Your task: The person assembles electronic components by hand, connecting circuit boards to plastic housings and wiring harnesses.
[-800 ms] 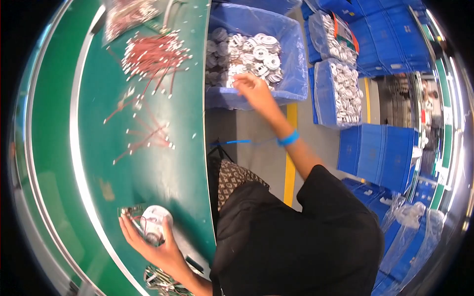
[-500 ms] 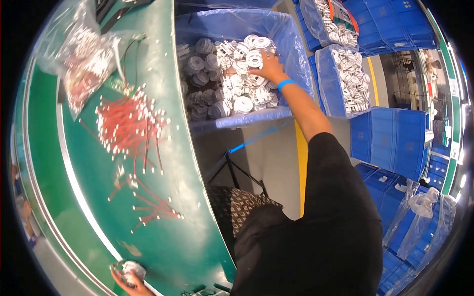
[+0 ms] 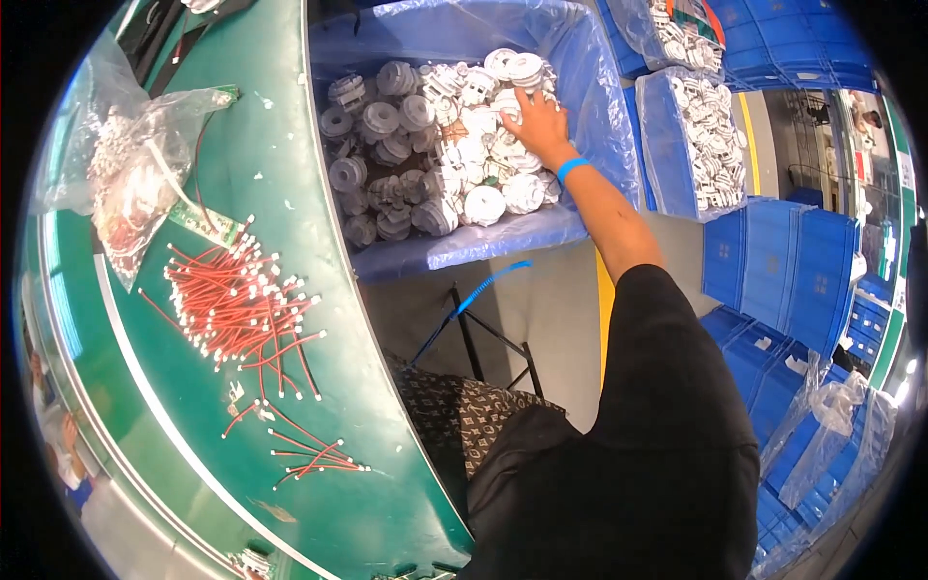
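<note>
A green workbench [image 3: 353, 396] is running along the left of the work area, while stacked blue crates [image 3: 773, 271] are standing on the right. Beside the surface's right edge, toward its far end, a film-lined blue bin [image 3: 483, 247] is holding a heap of white round plastic housings [image 3: 483, 205]. Nearer the bin's right rim than its left, the person's right hand [image 3: 539, 126] is hovering low at the heap (a blue wristband [image 3: 572, 169] is circling the wrist). Its fingers are standing open and spread over the housings; whether the fingertips are touching one cannot be told, nor how the left hand's fingers are standing. On the surface, red wires with white connectors [image 3: 242, 302] are lying in a pile, and a smaller loose wire group [image 3: 314, 456] is lying toward the near end. Beyond the pile, a green circuit board [image 3: 205, 224] and a clear plastic bag [image 3: 145, 188] are lying toward the left edge.
</note>
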### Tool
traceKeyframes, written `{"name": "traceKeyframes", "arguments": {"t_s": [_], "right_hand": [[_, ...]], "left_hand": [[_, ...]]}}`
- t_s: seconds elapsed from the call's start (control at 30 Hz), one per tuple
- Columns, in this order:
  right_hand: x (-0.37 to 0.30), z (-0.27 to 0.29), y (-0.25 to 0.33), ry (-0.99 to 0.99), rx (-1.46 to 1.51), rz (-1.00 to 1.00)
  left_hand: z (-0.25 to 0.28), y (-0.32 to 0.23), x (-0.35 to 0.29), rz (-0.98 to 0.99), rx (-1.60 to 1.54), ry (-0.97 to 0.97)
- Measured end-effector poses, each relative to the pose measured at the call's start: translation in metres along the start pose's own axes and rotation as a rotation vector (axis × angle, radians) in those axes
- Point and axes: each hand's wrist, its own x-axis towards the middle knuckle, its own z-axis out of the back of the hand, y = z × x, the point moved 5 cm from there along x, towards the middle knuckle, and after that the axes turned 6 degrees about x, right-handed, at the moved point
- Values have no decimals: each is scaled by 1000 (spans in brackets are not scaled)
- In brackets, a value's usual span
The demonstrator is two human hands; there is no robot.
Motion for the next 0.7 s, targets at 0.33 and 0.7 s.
{"name": "traceKeyframes", "arguments": {"t_s": [0.33,0.7], "right_hand": [[-22,56,-1,-13,452,109],[-118,236,53,-141,1079,247]], "left_hand": [[363,129,91,546,-1418,-121],[622,96,190,-334,-3254,91]]}}
